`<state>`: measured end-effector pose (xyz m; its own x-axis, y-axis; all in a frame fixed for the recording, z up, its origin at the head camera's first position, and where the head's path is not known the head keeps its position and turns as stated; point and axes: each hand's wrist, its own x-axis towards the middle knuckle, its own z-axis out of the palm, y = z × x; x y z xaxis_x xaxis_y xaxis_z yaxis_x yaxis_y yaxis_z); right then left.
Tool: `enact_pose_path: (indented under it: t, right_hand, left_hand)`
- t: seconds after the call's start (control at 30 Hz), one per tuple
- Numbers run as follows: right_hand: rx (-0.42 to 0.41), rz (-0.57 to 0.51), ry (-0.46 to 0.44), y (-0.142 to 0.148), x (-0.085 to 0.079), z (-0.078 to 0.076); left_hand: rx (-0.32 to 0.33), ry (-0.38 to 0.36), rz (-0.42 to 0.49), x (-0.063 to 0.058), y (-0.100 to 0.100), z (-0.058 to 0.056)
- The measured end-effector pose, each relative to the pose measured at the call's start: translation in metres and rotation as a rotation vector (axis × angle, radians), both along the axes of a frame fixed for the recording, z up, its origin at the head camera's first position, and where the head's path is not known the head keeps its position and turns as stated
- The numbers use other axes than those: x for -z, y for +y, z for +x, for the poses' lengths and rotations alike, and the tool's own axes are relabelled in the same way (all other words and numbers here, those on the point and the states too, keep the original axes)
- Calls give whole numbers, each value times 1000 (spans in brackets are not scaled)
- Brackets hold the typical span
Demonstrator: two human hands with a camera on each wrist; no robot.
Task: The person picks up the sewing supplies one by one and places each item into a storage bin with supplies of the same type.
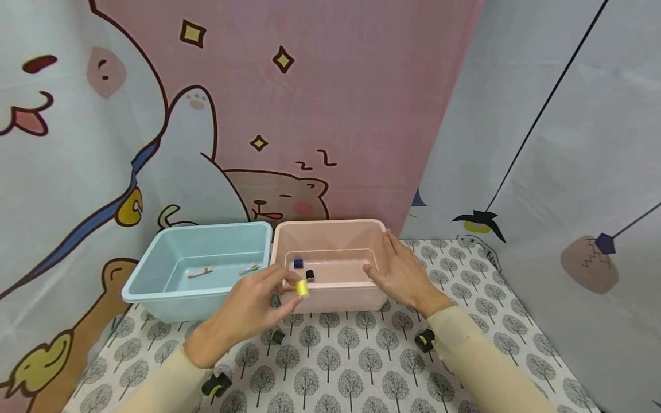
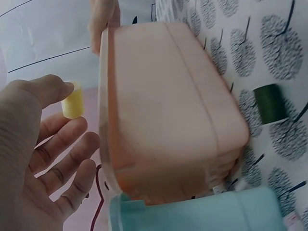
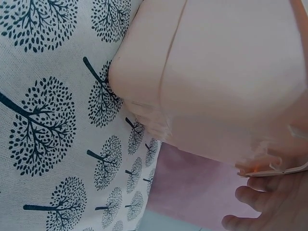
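Between the thumb and fingers of my left hand (image 1: 253, 307) is a small yellow thread spool (image 1: 302, 288), held up in front of the near wall of the pink bin (image 1: 335, 298). The left wrist view shows the thumb pressed on the yellow spool, the other fingers loosely bent. My right hand (image 1: 405, 275) grips the pink bin's right rim, thumb over the inside and fingers along the outer side. A blue spool (image 1: 298, 263) and a black spool (image 1: 310, 276) lie inside that bin. A dark green spool (image 1: 278, 336) lies on the cloth near my left hand.
A light blue bin (image 1: 196, 297) stands to the left, close beside the pink one, with two small thin pieces (image 1: 199, 272) on its floor. The tree-print cloth (image 1: 351, 367) covers the table. Printed curtains (image 1: 351, 115) hang behind and to the sides.
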<state>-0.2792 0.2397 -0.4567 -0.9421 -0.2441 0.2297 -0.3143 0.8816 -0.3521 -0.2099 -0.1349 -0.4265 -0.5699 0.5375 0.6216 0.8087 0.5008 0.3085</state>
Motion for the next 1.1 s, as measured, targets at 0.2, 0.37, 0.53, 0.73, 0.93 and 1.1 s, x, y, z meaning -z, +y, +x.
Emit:
enact_pose_path:
  t: [0.2,0.37,0.53,0.73,0.93,1.1]
  right_hand:
    - [-1,0,3,0,0,0]
    - [-1,9,-5,0,0,1]
    - [-3,30,-13,0,-2,3]
    - [1,62,-4,-1,-3,3]
    - [0,62,6,-1,-3,3]
    - [-2,56,-1,-1,-3,3]
  left_hand:
    - [-22,-76,-1,-11,0,-7]
    - [-49,-90,-39,-18,-2,-14]
    - [-100,-105,-83,-26,-3,-22]
    - [-113,-106,-113,-38,-3,-34]
    - [-107,-82,-133,-49,-1,-49]
    - [-111,-79,-154,-57,0,-61]
